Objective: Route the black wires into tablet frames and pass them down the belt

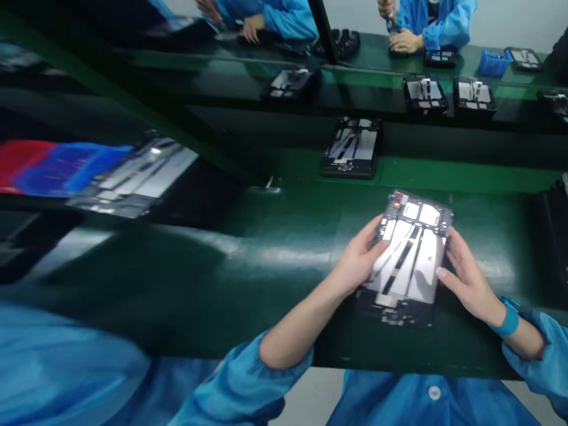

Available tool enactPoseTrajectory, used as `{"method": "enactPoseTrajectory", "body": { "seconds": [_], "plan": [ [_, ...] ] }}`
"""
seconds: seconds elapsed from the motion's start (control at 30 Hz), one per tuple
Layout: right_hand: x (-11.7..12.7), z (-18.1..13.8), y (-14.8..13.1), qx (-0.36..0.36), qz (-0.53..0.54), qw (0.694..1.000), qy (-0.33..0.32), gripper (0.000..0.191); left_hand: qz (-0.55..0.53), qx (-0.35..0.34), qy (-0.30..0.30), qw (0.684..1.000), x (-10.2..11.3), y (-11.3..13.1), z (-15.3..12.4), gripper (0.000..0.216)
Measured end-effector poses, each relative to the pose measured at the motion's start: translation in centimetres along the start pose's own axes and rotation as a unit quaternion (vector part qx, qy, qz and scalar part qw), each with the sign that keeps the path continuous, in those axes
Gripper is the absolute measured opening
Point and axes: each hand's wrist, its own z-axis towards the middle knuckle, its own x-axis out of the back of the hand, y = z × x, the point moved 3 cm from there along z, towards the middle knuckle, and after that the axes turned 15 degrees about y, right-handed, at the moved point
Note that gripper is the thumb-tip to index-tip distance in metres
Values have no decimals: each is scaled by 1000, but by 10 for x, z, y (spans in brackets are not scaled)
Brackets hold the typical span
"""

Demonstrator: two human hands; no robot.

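An opened tablet [423, 266], its white battery panels, dark ribbon strips and circuit boards showing, is tilted just above the green bench. My left hand [361, 254] grips its left edge, thumb over the top face and fingers partly hidden behind the side. On the opposite edge, my right hand [465, 278] is closed round the side with its thumb on the face. A blue band circles the right wrist. The near end of the tablet is slightly blurred. Beyond it, a stack of similar opened tablets [355, 145] lies on the bench.
Along the raised shelf stand more tablet stacks [425, 94] and a blue bin [494, 62]. Co-workers in blue sleeves [448, 29] work across it. At left are a blurred tablet stack [142, 171], red and blue trays [71, 168] and a green post [133, 100]. Dark stacks [554, 236] edge the right.
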Motion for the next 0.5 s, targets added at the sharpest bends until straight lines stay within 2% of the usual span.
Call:
{"method": "enactPoseTrajectory", "body": {
  "seconds": [0.07,0.13,0.2,0.27,0.3,0.37,0.43,0.5],
  "plan": [
    [-8,7,1,14,1,1000,-22,69,18,64,56,996,56,2,13,87],
    [-10,13,7,36,-36,999,3,58,79,123,125,981,120,8,25,88],
    [-11,17,15,48,-65,996,42,49,143,159,195,957,175,17,38,81],
    [-14,18,21,61,-75,994,55,42,285,142,260,912,212,30,53,69],
    [-16,19,22,72,-81,993,53,40,366,109,276,882,220,38,63,66],
    [-21,19,22,100,-92,990,38,38,474,31,281,834,218,52,87,58],
    [-25,19,20,115,-94,988,33,37,493,-18,264,829,196,63,116,49],
    [-28,19,18,114,-87,989,39,37,480,-43,237,843,160,73,146,40]
  ]
}}
